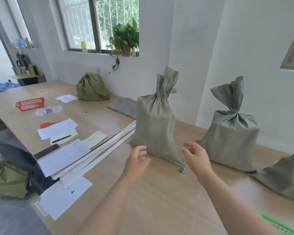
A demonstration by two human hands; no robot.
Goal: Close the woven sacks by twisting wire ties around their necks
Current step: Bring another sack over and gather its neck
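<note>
A grey-green woven sack (154, 122) stands upright on the wooden table (159, 200), its neck gathered and twisted. My left hand (137, 158) hovers just left of its base, fingers loosely curled and holding nothing. My right hand (195, 156) is close to the sack's lower right corner, fingers relaxed and empty. A second sack (231, 133) with a cinched neck stands to the right. A third sack (285, 180) lies slumped at the far right. I cannot make out a wire tie on any neck.
A bright green sack (90, 88) sits at the back by the wall. Papers (58, 129), a pen, a red basket (31, 103) and white strips (95, 155) cover the left of the table. A dark chair (24, 163) stands at the left. A green basket edge (278, 224) shows bottom right.
</note>
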